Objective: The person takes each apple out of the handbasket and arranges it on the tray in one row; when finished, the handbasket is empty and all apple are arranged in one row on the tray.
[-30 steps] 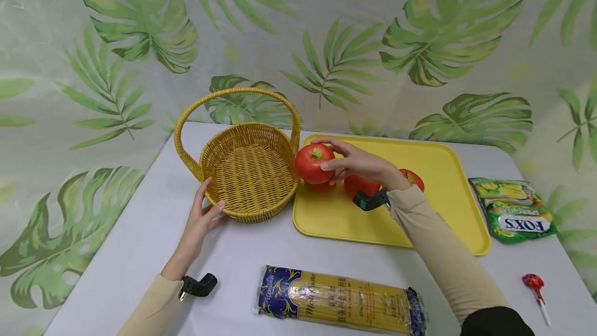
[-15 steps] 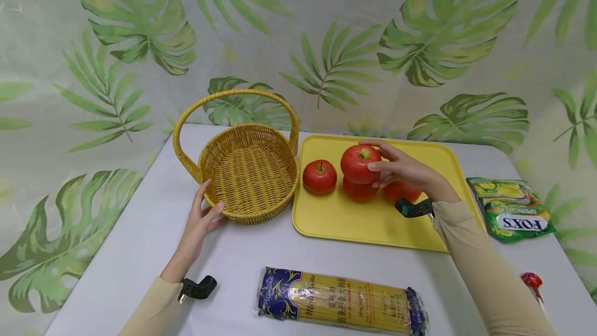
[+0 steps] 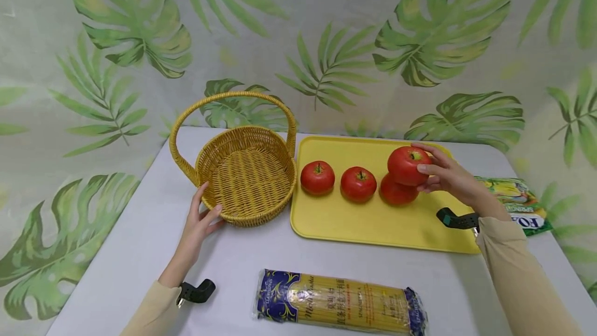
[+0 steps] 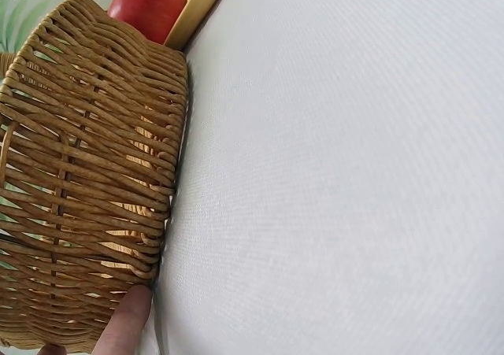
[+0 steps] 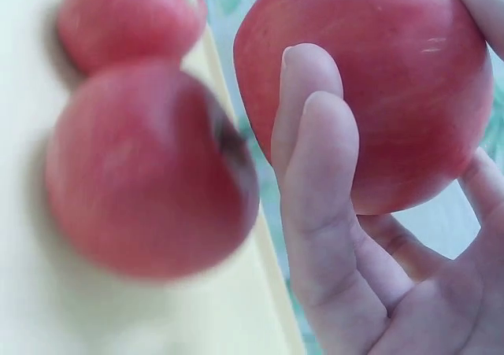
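In the head view my right hand (image 3: 450, 176) holds a red apple (image 3: 408, 166), thumb and fingers spread around its side. The held apple overlaps another apple (image 3: 396, 191) on the yellow tray (image 3: 336, 229). Two more apples, a middle one (image 3: 358, 184) and a left one (image 3: 317, 177), sit on the tray in a row with it. The right wrist view shows the fingers (image 5: 319, 190) against the held apple's skin. My left hand (image 3: 198, 224) rests with extended fingers at the front-left rim of the wicker basket (image 3: 249, 217); in the left wrist view a fingertip (image 4: 134, 304) touches its lower wall.
A spaghetti packet (image 3: 342, 302) lies at the front of the white table (image 3: 116, 253). A green Fox's sweets bag (image 3: 517, 201) is at the right, partly behind my right forearm. The basket's tall handle (image 3: 233, 95) arches beside the tray's left edge. Leaf-patterned cloth (image 3: 336, 4) hangs behind.
My right hand has carried the apple rightward from over the left apple, past the middle one, to the right-hand one. My left hand stays at the basket.
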The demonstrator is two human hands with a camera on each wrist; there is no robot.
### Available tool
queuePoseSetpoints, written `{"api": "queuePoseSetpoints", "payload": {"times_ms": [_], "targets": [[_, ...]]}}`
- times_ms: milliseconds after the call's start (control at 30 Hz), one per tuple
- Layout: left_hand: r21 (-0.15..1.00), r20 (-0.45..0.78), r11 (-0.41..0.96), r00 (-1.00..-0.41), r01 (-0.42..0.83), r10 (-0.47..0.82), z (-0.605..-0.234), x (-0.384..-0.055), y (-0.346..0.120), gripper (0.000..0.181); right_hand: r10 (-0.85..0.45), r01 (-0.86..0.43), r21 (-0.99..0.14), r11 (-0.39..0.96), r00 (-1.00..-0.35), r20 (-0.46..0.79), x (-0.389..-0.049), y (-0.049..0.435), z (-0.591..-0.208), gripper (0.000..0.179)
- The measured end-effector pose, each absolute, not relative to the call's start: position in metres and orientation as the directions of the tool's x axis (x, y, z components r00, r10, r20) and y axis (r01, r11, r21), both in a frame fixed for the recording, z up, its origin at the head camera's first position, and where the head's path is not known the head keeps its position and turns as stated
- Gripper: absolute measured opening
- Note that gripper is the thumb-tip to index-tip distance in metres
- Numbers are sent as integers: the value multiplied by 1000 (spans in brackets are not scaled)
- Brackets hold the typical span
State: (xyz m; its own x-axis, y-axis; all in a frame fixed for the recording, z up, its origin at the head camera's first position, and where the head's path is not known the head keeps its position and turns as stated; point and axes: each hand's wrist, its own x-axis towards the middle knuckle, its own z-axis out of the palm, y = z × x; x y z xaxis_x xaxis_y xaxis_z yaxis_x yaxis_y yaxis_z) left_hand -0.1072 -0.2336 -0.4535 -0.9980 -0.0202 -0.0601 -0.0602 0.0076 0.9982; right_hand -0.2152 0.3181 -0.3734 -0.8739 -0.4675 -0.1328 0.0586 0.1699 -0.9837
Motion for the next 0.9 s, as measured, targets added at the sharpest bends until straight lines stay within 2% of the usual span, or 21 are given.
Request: {"api": "queuePoseSetpoints", "payload": {"times_ms": [200,433,900], "targets": [[997,-72,9,-997,-72,-23,-453,-107,-233,69,-379,142,-982,121,-908,-178,-204,352,-385,44],[997,-76,4,-997,-77,-28,-453,-106,-234,68,-327,218,-974,61,-917,-226,-191,384,-402,39],[997,-78,5,-996,-78,-33,-454,-107,-233,68,-292,372,-928,-21,-890,-350,-182,393,-428,43]]}}
